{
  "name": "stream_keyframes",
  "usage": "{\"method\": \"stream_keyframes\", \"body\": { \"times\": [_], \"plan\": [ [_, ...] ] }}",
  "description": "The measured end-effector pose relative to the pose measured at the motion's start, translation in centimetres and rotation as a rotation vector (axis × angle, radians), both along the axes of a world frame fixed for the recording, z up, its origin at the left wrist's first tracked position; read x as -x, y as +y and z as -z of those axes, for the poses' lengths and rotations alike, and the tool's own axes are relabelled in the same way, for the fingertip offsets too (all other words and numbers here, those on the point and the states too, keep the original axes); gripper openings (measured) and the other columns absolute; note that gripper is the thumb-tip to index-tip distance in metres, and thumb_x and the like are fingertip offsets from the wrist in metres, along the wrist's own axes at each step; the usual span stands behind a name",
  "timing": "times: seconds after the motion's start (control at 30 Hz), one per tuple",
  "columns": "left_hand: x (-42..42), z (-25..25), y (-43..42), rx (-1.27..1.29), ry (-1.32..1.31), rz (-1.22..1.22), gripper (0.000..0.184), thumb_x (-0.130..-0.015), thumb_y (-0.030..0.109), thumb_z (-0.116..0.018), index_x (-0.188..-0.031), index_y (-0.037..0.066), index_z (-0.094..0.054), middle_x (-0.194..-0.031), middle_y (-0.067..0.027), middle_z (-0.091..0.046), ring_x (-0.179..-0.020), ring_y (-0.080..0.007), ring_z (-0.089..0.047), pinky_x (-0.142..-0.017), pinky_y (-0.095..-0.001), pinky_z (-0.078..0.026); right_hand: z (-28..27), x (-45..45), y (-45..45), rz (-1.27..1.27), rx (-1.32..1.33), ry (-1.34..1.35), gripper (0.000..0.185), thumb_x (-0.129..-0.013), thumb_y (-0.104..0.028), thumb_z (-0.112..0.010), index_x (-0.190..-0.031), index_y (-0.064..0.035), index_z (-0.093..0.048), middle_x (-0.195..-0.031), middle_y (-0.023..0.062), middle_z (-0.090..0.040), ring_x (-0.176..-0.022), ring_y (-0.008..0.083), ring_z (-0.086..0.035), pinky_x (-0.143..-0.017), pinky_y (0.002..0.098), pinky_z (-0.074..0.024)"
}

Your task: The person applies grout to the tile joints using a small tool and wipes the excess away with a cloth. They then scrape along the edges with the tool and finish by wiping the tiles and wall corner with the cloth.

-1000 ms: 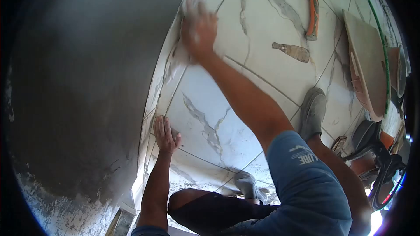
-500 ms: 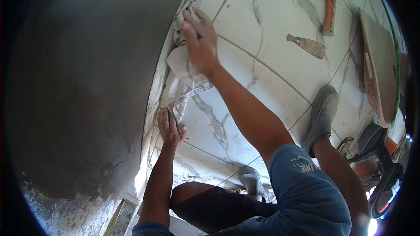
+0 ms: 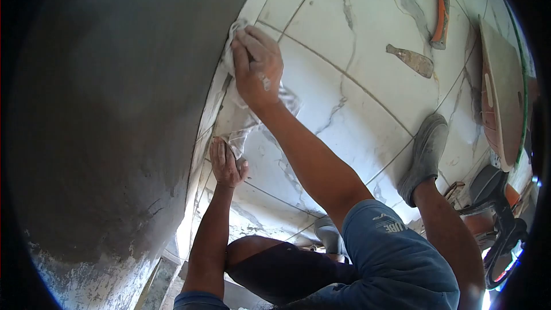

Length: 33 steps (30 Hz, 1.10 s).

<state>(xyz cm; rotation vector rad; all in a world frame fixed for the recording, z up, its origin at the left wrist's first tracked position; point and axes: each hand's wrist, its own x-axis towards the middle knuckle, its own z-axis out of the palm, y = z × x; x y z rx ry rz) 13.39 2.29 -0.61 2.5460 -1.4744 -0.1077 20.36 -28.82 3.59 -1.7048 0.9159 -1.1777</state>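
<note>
While the right hand holds a pale cloth under its fingers beside the grey wall, the left hand lies flat nearer the body, thumb spread. Up the arm from the right hand, a blue sleeve reads partly "UBE"

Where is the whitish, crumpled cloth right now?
In the head view, the cloth is left of centre, partly under the person's right hand, on the white marbled floor beside the dark grey wall; its lower end lies near the left hand.
</note>
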Motion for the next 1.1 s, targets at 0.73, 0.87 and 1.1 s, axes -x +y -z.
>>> {"method": "stream_keyframes", "body": {
  "times": [0.73,0.87,1.1],
  "plan": [
    [-0.2,-0.4,-0.6,0.007,-0.013,0.008,0.067,-0.095,0.049,-0.039,-0.131,-0.007,-0.044,-0.145,-0.0292,-0.034,-0.132,-0.0492,-0.034,-0.106,-0.0626,-0.03,-0.2,-1.8,-0.4,0.115,-0.163,-0.11,0.005,-0.082,-0.006,-0.068,-0.084,-0.005,-0.064,-0.085,0.0108,-0.065,-0.084,0.0322,-0.059,-0.078,0.0409,-0.0454],
    [-0.3,-0.2,-0.4,0.031,-0.031,0.026,0.068,-0.095,0.05,-0.04,-0.132,-0.006,-0.044,-0.145,-0.029,-0.034,-0.133,-0.0481,-0.035,-0.106,-0.0615,-0.031,0.5,-2.6,-3.2,0.094,-0.206,-0.09,0.005,-0.082,-0.007,-0.069,-0.084,-0.0048,-0.065,-0.085,0.0108,-0.066,-0.082,0.0313,-0.06,-0.079,0.0402,-0.0461],
    [-0.1,-0.1,-0.3,0.041,-0.037,0.007,0.072,-0.094,0.052,-0.04,-0.14,-0.004,-0.039,-0.147,-0.0268,-0.033,-0.134,-0.0451,-0.035,-0.107,-0.0607,-0.031,0.0,-2.4,-3.0,0.097,-0.234,-0.127,0.005,-0.083,-0.009,-0.067,-0.082,-0.0042,-0.066,-0.083,0.0117,-0.065,-0.08,0.0311,-0.06,-0.075,0.0395,-0.0459]
  ]
}}
